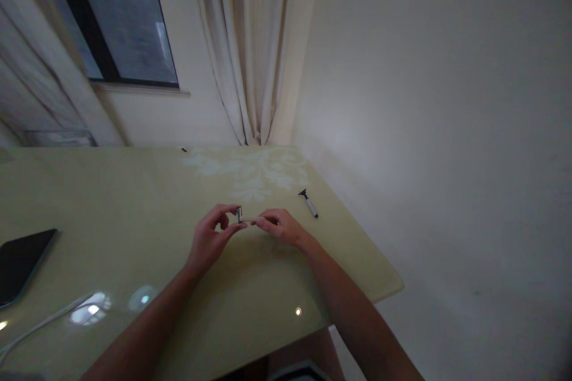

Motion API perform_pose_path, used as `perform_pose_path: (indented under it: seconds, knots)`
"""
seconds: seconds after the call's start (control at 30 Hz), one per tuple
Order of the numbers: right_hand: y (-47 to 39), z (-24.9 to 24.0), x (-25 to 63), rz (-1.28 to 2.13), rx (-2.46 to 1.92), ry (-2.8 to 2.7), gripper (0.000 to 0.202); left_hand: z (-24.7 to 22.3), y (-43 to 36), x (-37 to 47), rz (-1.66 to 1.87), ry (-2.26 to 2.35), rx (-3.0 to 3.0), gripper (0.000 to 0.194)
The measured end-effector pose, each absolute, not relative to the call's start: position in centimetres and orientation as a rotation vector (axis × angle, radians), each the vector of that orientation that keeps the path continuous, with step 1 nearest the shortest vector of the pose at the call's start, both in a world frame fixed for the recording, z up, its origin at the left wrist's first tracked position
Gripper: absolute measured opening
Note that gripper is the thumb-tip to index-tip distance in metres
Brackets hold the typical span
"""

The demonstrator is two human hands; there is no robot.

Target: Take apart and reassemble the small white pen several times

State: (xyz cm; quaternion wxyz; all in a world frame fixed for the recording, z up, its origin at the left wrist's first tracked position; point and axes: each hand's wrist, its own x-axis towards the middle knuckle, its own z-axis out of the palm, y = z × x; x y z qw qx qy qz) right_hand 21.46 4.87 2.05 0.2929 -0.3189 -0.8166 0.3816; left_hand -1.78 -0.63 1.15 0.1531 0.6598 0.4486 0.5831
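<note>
Between my two hands, just above the table, is a razor (252, 219) with a thin pale handle. My left hand (213, 231) pinches its upright head at top and bottom with finger and thumb. The handle's other end is gripped by the fingers of my right hand (280, 226), which hide part of it. A second razor (310, 205), with a dark head and a grey handle, lies on the table to the right of my right hand, untouched.
The glossy pale-yellow table (134, 202) meets a wall at the right. On its left lie a dark tablet-like device (24, 265) and a white cable (42, 327). A small dark piece (184, 150) lies at the back edge. Curtains (250, 41) hang behind.
</note>
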Motion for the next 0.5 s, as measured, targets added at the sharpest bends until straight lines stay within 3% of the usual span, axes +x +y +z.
perform_pose_path:
  seconds: [0.5]
  knots:
    - [4.97, 2.06, 21.83, 1.027, -0.872, -2.178, 0.053, 1.49, -0.82, -1.68, 1.667, 1.261, 1.891, 0.033]
